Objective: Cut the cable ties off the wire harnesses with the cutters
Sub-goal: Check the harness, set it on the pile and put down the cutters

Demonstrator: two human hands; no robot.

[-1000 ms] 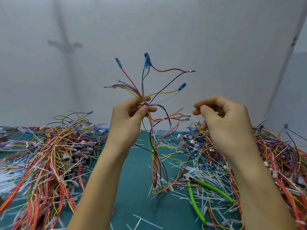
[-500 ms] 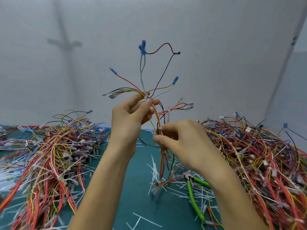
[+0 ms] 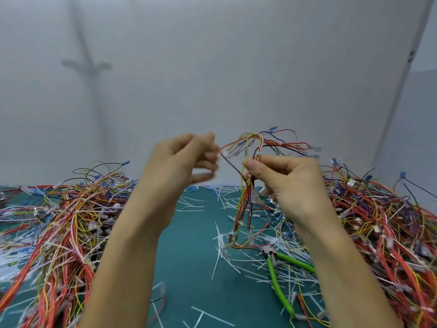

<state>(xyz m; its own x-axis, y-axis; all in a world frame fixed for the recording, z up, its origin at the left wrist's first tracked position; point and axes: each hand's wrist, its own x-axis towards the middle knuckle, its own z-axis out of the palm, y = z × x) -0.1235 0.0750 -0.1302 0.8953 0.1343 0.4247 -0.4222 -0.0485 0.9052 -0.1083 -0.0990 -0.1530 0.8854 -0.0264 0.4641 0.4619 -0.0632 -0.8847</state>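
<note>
My left hand (image 3: 186,159) is a blur, so I cannot tell if its fingers pinch the end of the wire harness (image 3: 244,209) or just sit close to it. The nose of the cutters (image 3: 279,290) is buried under white bits (image 3: 221,245) and loose wires, so only the green handles show. The left wire pile (image 3: 59,221) and the right wire pile (image 3: 390,221) run off past the edges of my view, and any ties on the harness are too small for me to pick out.
</note>
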